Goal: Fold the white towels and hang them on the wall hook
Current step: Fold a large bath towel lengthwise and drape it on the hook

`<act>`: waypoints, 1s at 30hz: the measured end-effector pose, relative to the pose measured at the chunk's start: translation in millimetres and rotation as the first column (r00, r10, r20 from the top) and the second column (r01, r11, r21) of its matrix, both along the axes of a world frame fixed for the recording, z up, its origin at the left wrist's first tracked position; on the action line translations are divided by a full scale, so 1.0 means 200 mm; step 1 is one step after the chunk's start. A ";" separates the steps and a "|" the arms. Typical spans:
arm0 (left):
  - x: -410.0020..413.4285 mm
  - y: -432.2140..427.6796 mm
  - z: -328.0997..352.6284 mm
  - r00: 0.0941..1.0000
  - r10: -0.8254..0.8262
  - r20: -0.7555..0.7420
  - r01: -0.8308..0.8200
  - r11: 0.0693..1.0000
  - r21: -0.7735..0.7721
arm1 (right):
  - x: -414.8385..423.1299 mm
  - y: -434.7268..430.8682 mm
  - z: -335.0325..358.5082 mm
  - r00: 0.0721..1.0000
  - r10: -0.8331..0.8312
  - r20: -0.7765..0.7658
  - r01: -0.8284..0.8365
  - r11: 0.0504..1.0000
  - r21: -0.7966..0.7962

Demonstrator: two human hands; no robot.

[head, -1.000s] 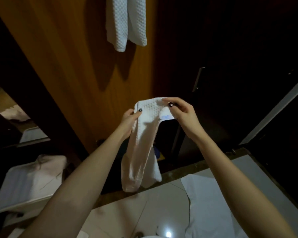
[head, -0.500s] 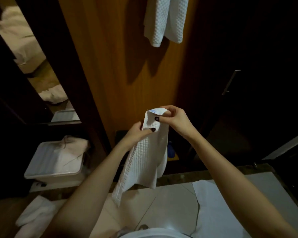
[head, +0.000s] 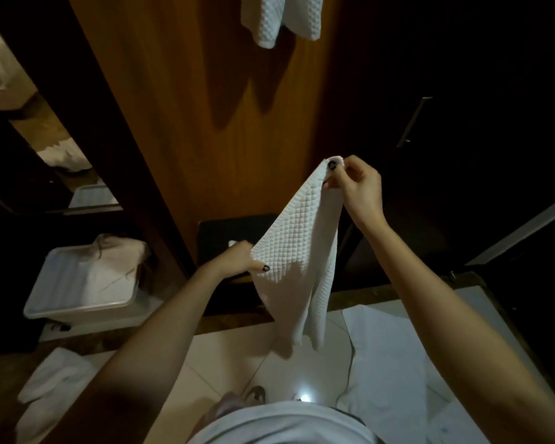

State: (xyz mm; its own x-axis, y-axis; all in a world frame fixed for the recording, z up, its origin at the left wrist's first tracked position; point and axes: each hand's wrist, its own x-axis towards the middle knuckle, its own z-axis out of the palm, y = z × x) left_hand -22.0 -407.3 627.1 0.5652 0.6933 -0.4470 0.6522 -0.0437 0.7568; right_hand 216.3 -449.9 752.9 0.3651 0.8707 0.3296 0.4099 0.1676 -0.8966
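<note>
A white waffle-weave towel (head: 297, 251) hangs in the air in front of a wooden wall panel (head: 205, 123). My right hand (head: 356, 187) pinches its top corner, held high. Lower and to the left, my left hand (head: 241, 259) pinches the towel's left edge, so the cloth stretches slantwise between the two hands and its lower end dangles. Another white waffle towel (head: 279, 20) hangs on the panel at the top of the view; the hook itself is out of view.
A white plastic tub (head: 77, 302) holding white cloth stands on the floor at the left. A white towel (head: 50, 382) lies on the floor below it. A white sheet (head: 398, 347) covers the pale tiles at right. Dark cabinet doors (head: 446, 123) fill the right.
My left hand has slid down and left along the towel's edge while my right hand rose, spreading the cloth. The view has shifted, so the hanging towel sits further right.
</note>
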 end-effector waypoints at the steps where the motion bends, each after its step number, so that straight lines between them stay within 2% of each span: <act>1: 0.01 0.00 -0.04 0.999 -0.006 -0.033 0.006 1.000 -0.012 | 0.05 -0.01 -0.01 0.999 -0.052 -0.010 0.052 0.999 0.007; 3: 0.00 -0.01 -0.08 0.995 -0.010 -0.097 0.011 1.000 0.004 | 0.16 -0.05 -0.04 0.988 -0.153 -0.031 0.153 0.988 0.006; 8: -0.01 -0.03 -0.16 0.996 -0.013 -0.086 0.027 0.985 0.169 | 0.41 -0.16 -0.22 0.927 -0.368 -0.072 0.364 0.929 -0.064; 11: 0.00 -0.05 -0.21 0.993 -0.026 -0.113 0.045 0.984 0.170 | 0.48 -0.23 -0.32 0.889 -0.446 -0.103 0.437 0.894 -0.103; 13: 0.01 -0.08 -0.23 0.987 0.133 -0.087 -0.118 0.980 0.161 | 0.50 -0.25 -0.37 0.879 -0.466 -0.101 0.453 0.882 -0.133; 15: 0.03 -0.10 -0.24 0.949 0.314 0.005 -0.312 0.940 0.137 | 0.52 -0.25 -0.41 0.868 -0.493 -0.063 0.476 0.861 -0.180; 17: 0.07 -0.11 -0.21 0.936 0.347 0.058 -0.351 0.934 0.066 | 0.54 -0.27 -0.45 0.867 -0.499 0.013 0.487 0.840 -0.237; 21: 0.21 -0.12 -0.07 0.907 0.363 0.216 -0.358 0.932 -0.062 | 0.50 -0.34 -0.56 0.900 -0.380 0.214 0.434 0.824 -0.364; 26: 0.40 -0.11 0.06 0.849 0.384 0.364 -0.368 0.923 -0.115 | 0.31 -0.43 -0.64 0.983 -0.109 0.151 0.160 0.909 -0.386; 30: 0.44 -0.11 0.11 0.825 0.353 0.441 -0.338 0.934 -0.115 | 0.23 -0.38 -0.54 0.992 0.103 0.075 -0.074 0.944 -0.321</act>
State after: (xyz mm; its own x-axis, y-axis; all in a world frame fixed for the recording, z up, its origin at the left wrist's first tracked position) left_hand 66.8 -428.9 648.7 0.4343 0.8713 -0.2287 0.2104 0.1488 0.9662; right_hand 261.5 -526.5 644.0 0.2635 0.9628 0.0596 0.4877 -0.0797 -0.8694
